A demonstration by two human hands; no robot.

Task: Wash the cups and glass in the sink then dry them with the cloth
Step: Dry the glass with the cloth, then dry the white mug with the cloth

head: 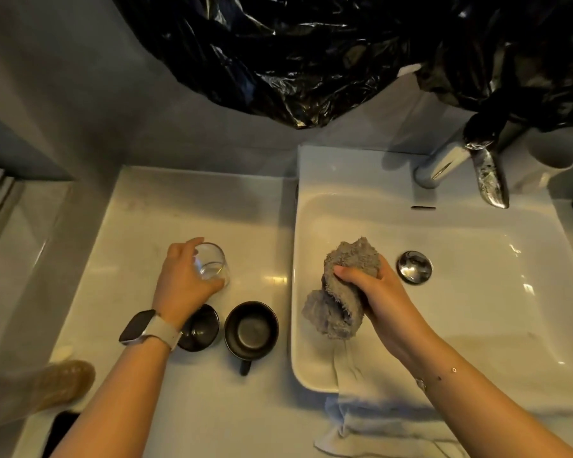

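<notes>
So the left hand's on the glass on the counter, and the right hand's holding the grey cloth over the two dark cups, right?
Not quite. In the head view the right hand holds the grey cloth over the sink, not over the two dark cups, which stand on the counter. The left hand does hold the glass there.

The person is wearing a smartwatch (136, 326) with a pale band on the left wrist; both forearms are showing bare, sleeveless.
</notes>
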